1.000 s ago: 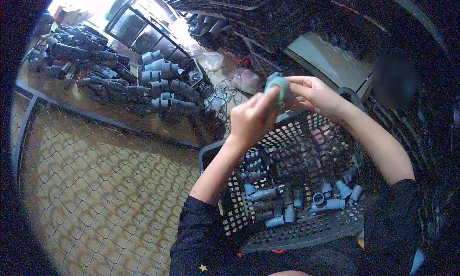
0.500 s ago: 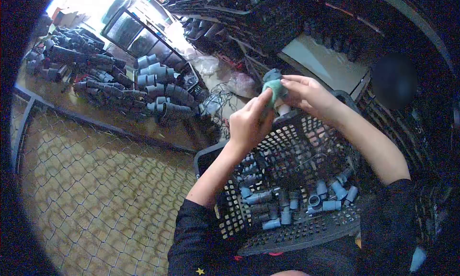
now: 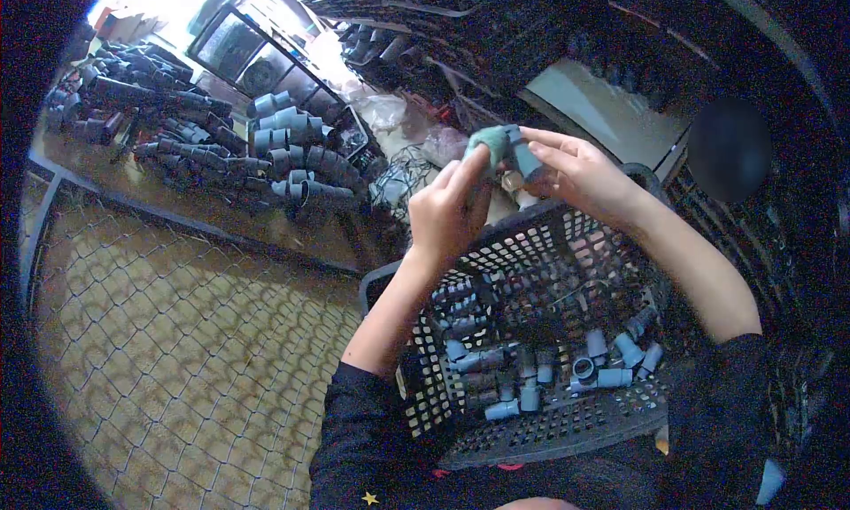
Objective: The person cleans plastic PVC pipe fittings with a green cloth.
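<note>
Both hands meet above the far rim of the black perforated basket (image 3: 567, 421): the left hand (image 3: 447, 211) pinches a green cloth (image 3: 485, 143) against a grey pipe fitting (image 3: 522, 156), which the right hand (image 3: 580, 169) grips in curled fingers. Loose grey fittings (image 3: 531, 368) lie in the basket's bottom. To the left, a bench (image 3: 221, 218) bears heaped fittings, with wire mesh (image 3: 177, 359) stretching open below.

Both hands raised, fingers (image 3: 540, 142) pinched together.

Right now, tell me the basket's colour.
Black basket with perforated walls, head view.
</note>
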